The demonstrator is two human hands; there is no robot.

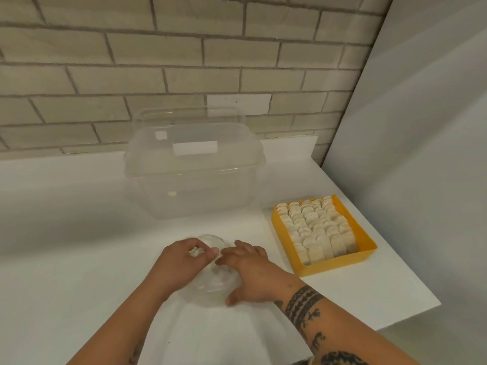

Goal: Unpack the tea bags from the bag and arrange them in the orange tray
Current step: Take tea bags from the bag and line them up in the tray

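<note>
forearms reach in from the near edge of the white table [79, 233], the right one tattooed. the right hand [250, 272] lies fingers spread on a clear plastic bag [208, 291], pressing it flat. the left hand [184, 256] pinches a pale tea bag [195, 252] at the bag's far end. toward the right edge sits the orange tray [366, 238], nearly full of rows of upright tea bags [316, 230]. farther back stands a clear lidded plastic container [195, 175] by the brick wall [158, 61].

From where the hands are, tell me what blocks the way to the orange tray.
Nothing visible does. The left hand and right hand are at the clear bag; bare counter lies between it and the orange tray.
</note>
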